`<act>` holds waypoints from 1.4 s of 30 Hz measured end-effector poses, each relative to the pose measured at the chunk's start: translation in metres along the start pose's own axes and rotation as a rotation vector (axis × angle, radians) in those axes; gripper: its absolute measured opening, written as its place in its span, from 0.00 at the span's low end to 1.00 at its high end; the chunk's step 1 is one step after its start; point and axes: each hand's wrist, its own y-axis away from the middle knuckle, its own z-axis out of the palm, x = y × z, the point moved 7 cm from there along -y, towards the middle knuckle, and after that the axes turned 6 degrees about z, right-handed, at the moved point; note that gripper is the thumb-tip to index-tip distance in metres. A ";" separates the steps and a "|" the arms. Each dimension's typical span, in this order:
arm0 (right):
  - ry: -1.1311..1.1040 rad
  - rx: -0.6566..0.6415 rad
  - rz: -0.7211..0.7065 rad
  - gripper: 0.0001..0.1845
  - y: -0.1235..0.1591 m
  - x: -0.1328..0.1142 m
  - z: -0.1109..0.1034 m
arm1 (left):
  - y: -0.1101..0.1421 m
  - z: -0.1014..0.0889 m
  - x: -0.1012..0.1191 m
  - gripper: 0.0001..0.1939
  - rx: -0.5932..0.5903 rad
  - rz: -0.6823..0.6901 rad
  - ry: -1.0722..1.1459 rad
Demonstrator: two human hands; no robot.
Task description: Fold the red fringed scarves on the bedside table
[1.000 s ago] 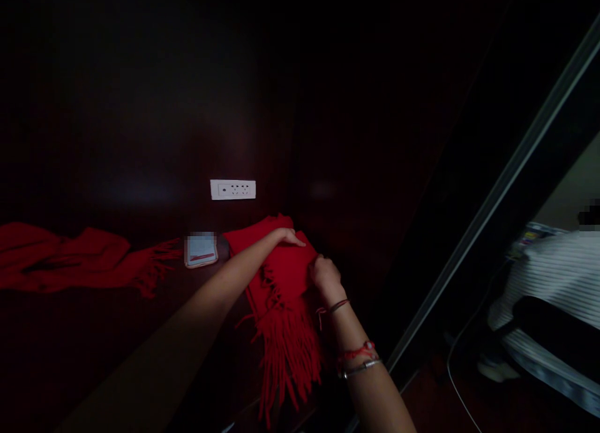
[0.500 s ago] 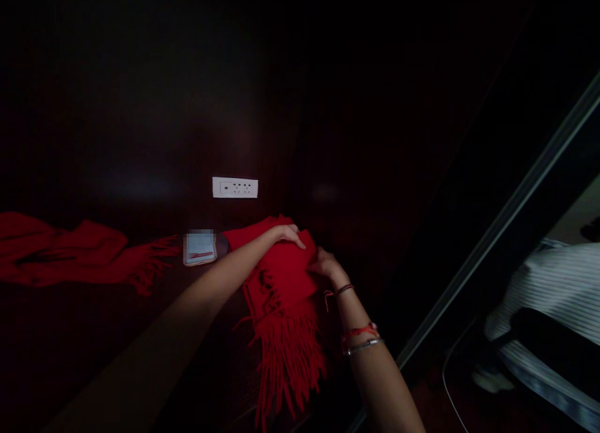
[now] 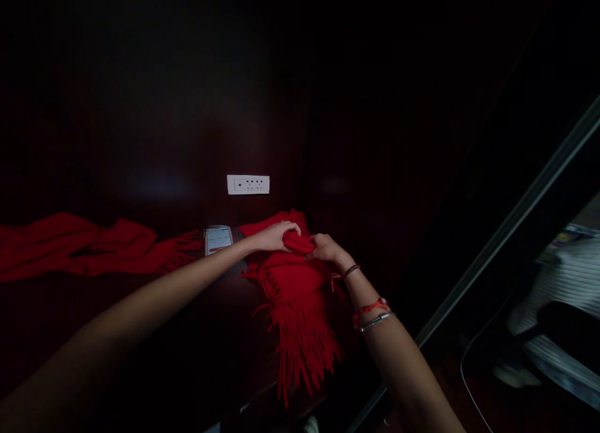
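A red fringed scarf (image 3: 300, 277) lies on a dark surface, its tassels hanging toward me over the front edge. My left hand (image 3: 280, 234) grips a rolled or bunched fold of it from the left, fingers curled round the cloth. From the right, my right hand (image 3: 325, 248) pinches the other end of that same fold. Bracelets circle my right wrist and forearm. Left of the scarf, a phone (image 3: 219, 240) with a lit screen leans near my left forearm.
Another red fringed cloth (image 3: 107, 248) lies crumpled at the left. A white wall socket (image 3: 248, 184) sits on the dark panel behind. At the right are a pale metal edge (image 3: 506, 233), a white cable (image 3: 464, 377) and a white ribbed cloth (image 3: 567, 277).
The flap of scarf that lay flat under my left hand is now gathered into a narrow fold between both hands. My view has shifted slightly left, so things appear farther right.
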 end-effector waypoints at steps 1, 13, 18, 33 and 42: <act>0.055 0.064 -0.022 0.16 0.008 -0.007 0.000 | 0.004 -0.003 0.005 0.15 0.013 0.012 -0.059; 0.220 0.582 -0.152 0.21 0.101 -0.046 0.043 | 0.077 0.021 0.059 0.22 -0.035 0.117 -0.430; 0.088 0.587 -0.114 0.38 0.103 -0.032 0.028 | 0.076 0.016 0.055 0.16 0.057 0.100 -0.416; 0.306 -0.014 0.063 0.13 -0.013 0.010 0.022 | 0.071 0.015 0.047 0.13 0.031 0.017 -0.378; 0.235 0.186 0.040 0.15 -0.007 0.010 -0.011 | 0.072 0.012 0.048 0.14 0.046 0.011 -0.371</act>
